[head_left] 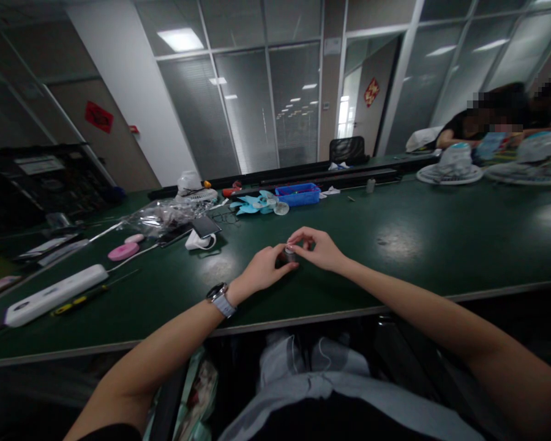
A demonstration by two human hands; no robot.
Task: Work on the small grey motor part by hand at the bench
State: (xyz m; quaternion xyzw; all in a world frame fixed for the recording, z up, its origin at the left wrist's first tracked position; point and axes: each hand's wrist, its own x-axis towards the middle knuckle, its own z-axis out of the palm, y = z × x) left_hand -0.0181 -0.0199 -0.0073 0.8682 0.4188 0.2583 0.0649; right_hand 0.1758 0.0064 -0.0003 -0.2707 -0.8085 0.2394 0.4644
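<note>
Near the front of the green table, a small grey cylinder with a pale top stands between my hands, partly covered by fingers; its exact kind I cannot make out. My left hand grips its side, thumb and fingers curved around it. From the right, my right hand is closed at its top, with fingertips pinched on the rim. Whether a smaller piece sits between those fingertips is too small to tell. A watch is on my left wrist.
Left on the table lie a white power strip, a yellow-black screwdriver, a pink disc and plastic bags. Behind my hands are light-blue fan blades and a blue tray. Fan parts and people are far right.
</note>
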